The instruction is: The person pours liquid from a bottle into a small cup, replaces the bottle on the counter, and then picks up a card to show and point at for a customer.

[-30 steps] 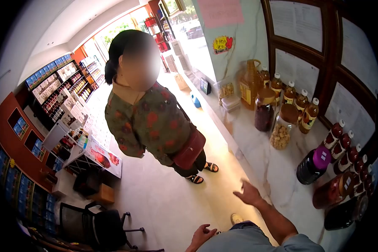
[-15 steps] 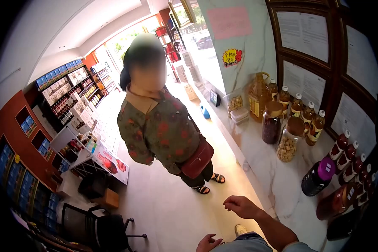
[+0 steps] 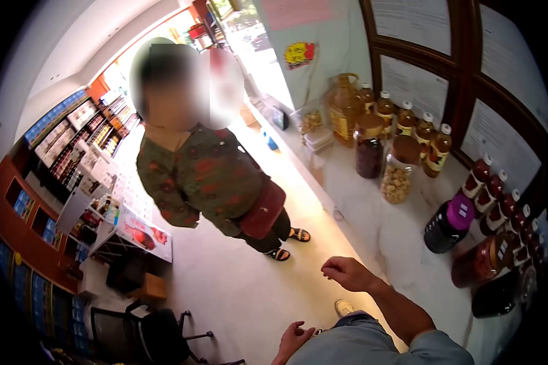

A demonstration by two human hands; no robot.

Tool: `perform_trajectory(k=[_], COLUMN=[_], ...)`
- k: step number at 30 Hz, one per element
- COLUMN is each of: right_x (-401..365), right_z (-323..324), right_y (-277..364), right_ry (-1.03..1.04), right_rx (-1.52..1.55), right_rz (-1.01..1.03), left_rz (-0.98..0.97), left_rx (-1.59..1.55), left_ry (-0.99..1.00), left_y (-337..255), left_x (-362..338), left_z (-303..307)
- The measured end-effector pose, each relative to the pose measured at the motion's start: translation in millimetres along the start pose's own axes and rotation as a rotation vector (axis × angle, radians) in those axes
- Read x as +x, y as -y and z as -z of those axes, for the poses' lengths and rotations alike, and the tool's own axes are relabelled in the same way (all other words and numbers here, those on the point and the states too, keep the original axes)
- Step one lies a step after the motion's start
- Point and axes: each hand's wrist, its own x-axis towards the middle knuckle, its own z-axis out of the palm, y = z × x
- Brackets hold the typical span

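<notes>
While both hold nothing, right hand (image 3: 347,274) hangs with fingers loosely curled just beside marble counter (image 3: 380,234); left hand (image 3: 293,339) rests slack, fingers apart, at the waist. Purple-capped bottle (image 3: 447,226) sits on counter near right hand. Person in floral shirt (image 3: 204,176) stands opposite.

The counter (image 3: 402,255) runs along our right. On it, jars (image 3: 371,155) stand before bottles (image 3: 429,143) near the wall. A person (image 3: 207,182) stands left of the counter, with shelves (image 3: 73,146) behind. Our right hand (image 3: 347,274) is beside the counter edge, and our left hand (image 3: 292,340) is below it.
</notes>
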Motion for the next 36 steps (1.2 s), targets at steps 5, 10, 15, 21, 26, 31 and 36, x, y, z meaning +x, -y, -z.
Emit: perform_trajectory(k=[5,10,15,21,26,31,36], right_x=[7,13,-13,-13,8,7,-7], right_z=[38,62,4,4,23,17,12], right_y=[1,-25,60,61,29,44,27], right_ry=[-0.193,-0.136,1.006,1.278,1.064,0.915,1.061], right_rx=[-0.088,-0.340,-0.008,0.127,-0.125,0.501,0.476], right_rz=[0.017,0.046,0.156,0.032,-0.114,-0.046,-0.080], left_rz=[-0.084,-0.030,-0.147,-0.297,-0.233,-0.084,-0.004], left_rx=[0.020,0.046,-0.525,-0.483,-0.320,-0.167,-0.087], left_ry=[-0.054,-0.050,0.187,0.187,0.207,0.208,0.215], left_y=[-10,-5,-121,-175,-143,-110,-120], left_x=[-8,-1,-26,-48,-50,-26,-35], left_z=[4,15,78,123,126,92,79])
